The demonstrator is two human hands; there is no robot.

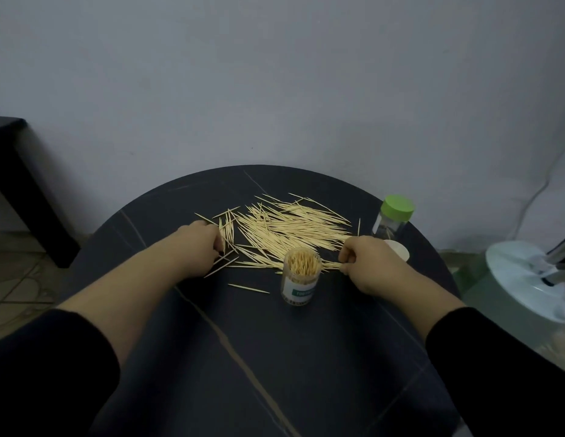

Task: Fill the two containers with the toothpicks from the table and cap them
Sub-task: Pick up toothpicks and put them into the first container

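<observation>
A round dark bench (pixel 262 357) fills the lower middle of the frame. Loose toothpicks (pixel 290 230) lie spread across its far half. The left hand (pixel 201 247) curls its fingers round a small bunch at the pile's left edge. The right hand (pixel 366 263) pinches a few at the pile's lower right. Between the hands stands an uncapped jar (pixel 301 279), packed with toothpicks. At right centre stands a green-capped jar (pixel 391 220), with a white lid (pixel 401 249) just below it.

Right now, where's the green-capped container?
Head view: the green-capped clear plastic container stands at the right edge of the dark round table, beyond the right hand.
</observation>
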